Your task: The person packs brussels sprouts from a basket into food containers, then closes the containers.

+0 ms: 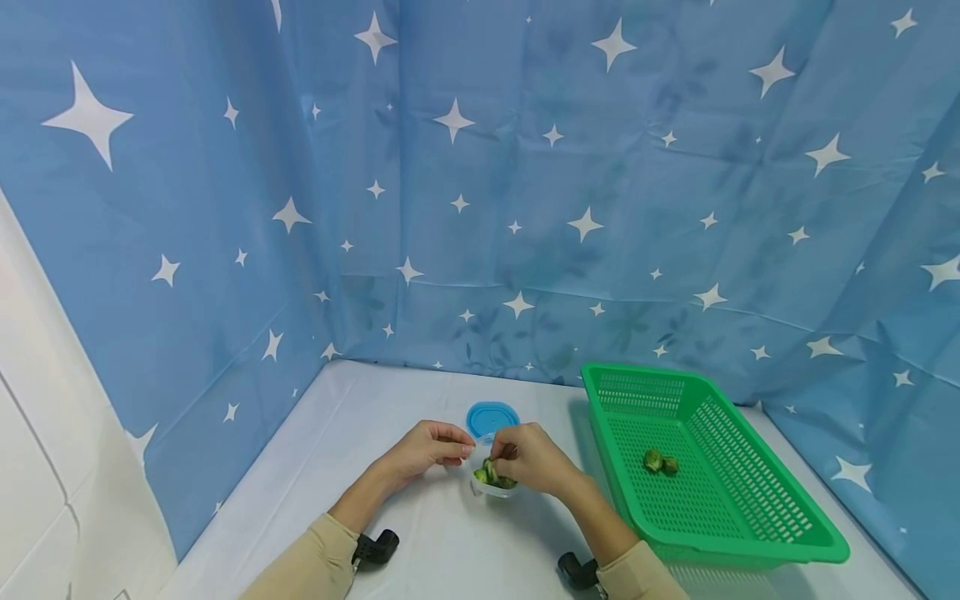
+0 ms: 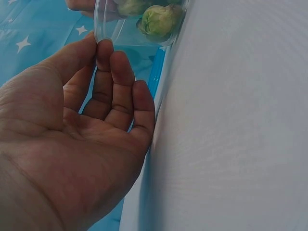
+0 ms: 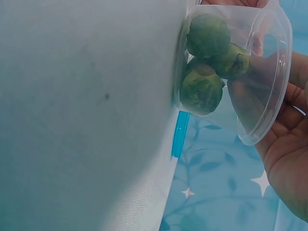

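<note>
A clear plastic container point(image 1: 492, 492) stands on the white table with several Brussels sprouts point(image 3: 201, 89) inside. My left hand point(image 1: 429, 450) pinches its rim at the left, thumb and fingertips meeting there in the left wrist view. From the other side my right hand point(image 1: 534, 457) reaches in over the rim, its fingers around a Brussels sprout point(image 3: 231, 61) among the others. The container wall blurs those fingertips in the right wrist view. Behind the container lies a round blue lid point(image 1: 492, 418), flat on the table.
At the right stands a large green plastic basket point(image 1: 750, 546) with two more Brussels sprouts point(image 1: 653, 460) on its floor. A blue curtain with white stars point(image 1: 480, 208) hangs behind the table point(image 1: 300, 508) and along both sides.
</note>
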Motion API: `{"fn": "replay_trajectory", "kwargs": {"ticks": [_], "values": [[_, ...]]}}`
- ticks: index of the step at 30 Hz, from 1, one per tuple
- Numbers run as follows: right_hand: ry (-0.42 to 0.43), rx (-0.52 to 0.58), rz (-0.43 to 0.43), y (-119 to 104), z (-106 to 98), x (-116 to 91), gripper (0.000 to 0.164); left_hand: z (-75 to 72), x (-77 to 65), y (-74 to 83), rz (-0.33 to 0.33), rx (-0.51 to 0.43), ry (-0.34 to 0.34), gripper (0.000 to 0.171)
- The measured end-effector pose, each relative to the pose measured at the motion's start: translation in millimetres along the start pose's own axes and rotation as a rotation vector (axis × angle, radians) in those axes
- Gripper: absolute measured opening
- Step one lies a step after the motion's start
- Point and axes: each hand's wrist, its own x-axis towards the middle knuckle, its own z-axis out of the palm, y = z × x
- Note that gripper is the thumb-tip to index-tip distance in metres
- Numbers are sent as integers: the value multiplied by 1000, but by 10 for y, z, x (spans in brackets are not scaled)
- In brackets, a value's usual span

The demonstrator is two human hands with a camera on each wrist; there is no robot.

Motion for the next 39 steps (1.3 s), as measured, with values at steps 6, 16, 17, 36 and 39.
{"fn": "replay_trajectory", "kwargs": {"ticks": [6,16,17,36,39], "values": [[12,-8,-10,3,9,8,10,4,-11,18,3,4,-3,32],[12,-19,11,-17,4,-5,8,1,-13,9,-5,2,-1,32],[15,-18,9,-16,3,-6,8,1,-11,7,-5,2,-1,31],[220,-9,-100,-188,-122,-26,26,-4,-13,18,-4,-17,-5,28],[233,-5,-129,-227,-148,-23,31,-7,-12,19,-2,-20,-9,25]]}}
